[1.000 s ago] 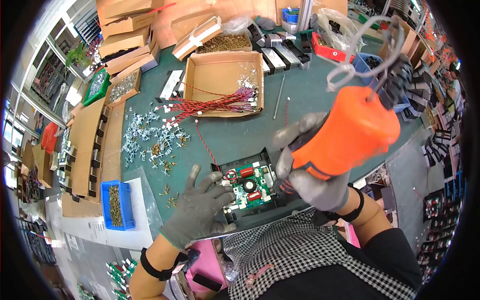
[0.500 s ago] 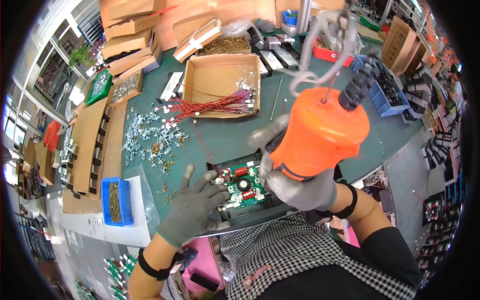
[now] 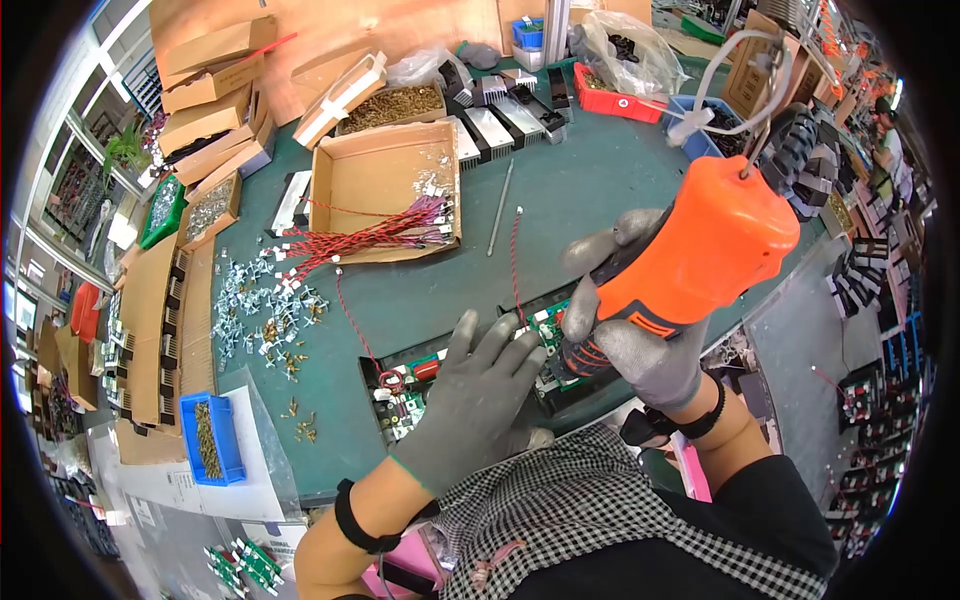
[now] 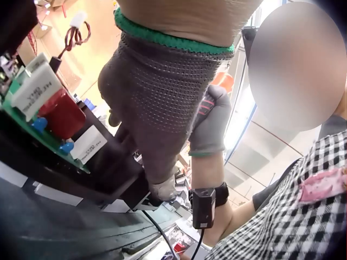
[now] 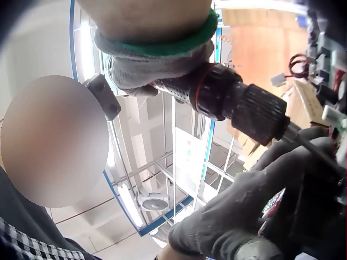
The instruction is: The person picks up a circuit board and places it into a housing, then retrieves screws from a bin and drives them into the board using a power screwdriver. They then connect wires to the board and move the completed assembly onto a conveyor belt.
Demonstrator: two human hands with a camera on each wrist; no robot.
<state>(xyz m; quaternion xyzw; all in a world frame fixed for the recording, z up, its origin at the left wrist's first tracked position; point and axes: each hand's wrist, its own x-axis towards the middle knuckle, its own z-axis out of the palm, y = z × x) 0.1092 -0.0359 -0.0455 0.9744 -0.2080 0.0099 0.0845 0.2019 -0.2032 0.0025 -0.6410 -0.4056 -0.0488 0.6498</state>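
Note:
In the head view, two black housings with green circuit boards lie side by side, the left board (image 3: 404,408) partly covered by the gloved left hand (image 3: 475,405). That hand is spread with its fingers extended towards the right board (image 3: 546,322). The right hand (image 3: 650,355) grips an orange and black power screwdriver (image 3: 715,245), tilted with its front end low over the right housing (image 3: 580,390). From the right wrist view, the metal bit (image 5: 312,147) reaches past the left hand's fingers; its tip's contact is unclear. Red twisted wires (image 3: 350,318) rise from the boards.
An open carton (image 3: 385,170) holds red wires behind the housings. Loose screws and pale clips (image 3: 260,310) lie to the left, near a blue bin (image 3: 228,440). A thin rod (image 3: 500,208) lies behind the hands. Hoses hang above the screwdriver.
The left hand has shifted from the first board's left side across to its right side. Hand and screwdriver on the right have moved rightwards, over the second housing. The head view has shifted too.

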